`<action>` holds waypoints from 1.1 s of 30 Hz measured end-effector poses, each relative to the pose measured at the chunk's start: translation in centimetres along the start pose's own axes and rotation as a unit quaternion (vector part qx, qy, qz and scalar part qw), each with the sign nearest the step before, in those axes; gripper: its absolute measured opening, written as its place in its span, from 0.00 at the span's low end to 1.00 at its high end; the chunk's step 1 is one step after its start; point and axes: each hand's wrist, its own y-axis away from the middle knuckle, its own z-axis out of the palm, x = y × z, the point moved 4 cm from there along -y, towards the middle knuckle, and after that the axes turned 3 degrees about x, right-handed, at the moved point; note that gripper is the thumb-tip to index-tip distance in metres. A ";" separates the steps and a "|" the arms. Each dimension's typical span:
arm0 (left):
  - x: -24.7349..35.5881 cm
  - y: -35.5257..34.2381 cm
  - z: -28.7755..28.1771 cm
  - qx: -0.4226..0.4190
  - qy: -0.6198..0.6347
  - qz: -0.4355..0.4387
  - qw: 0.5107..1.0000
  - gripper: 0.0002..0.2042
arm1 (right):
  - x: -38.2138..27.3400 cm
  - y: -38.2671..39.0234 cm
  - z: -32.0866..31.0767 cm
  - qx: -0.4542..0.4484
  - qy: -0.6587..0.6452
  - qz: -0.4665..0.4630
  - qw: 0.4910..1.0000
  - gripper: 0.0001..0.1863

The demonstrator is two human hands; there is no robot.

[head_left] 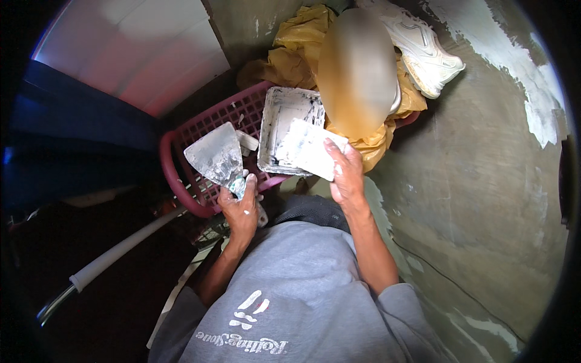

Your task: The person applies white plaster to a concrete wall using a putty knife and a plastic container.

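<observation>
Gripping a putty knife (pixel 216 158) by its handle, blade up, left hand (pixel 240 212) fingers closed; right hand (pixel 346 176) fingers pinch a plaster-smeared board (pixel 311 148) over the tray (pixel 279 115) in the basket (pixel 181 181), likely catching drips

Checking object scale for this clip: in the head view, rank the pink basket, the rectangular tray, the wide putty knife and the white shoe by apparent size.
1. pink basket, partly hidden
2. rectangular tray
3. and 4. wide putty knife in the left hand and white shoe: alike, and the shoe lies farther off, so unranked.
</observation>
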 end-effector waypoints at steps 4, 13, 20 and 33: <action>4.3 -0.2 -0.3 -0.156 -0.262 0.041 0.952 0.15 | -2.2 0.9 -1.9 -0.004 -0.077 0.002 0.997 0.13; 9.0 -2.7 3.7 -0.323 -0.471 0.173 0.803 0.26 | -3.5 2.2 -5.1 0.019 -0.141 -0.001 0.990 0.17; 10.1 -6.2 6.1 -0.410 -0.524 0.266 0.698 0.27 | -3.5 3.0 -5.6 0.024 -0.178 0.045 0.983 0.17; 7.7 -8.6 7.0 -0.338 -0.594 0.413 0.602 0.29 | -2.1 2.2 -3.6 -0.060 -0.214 0.074 0.972 0.14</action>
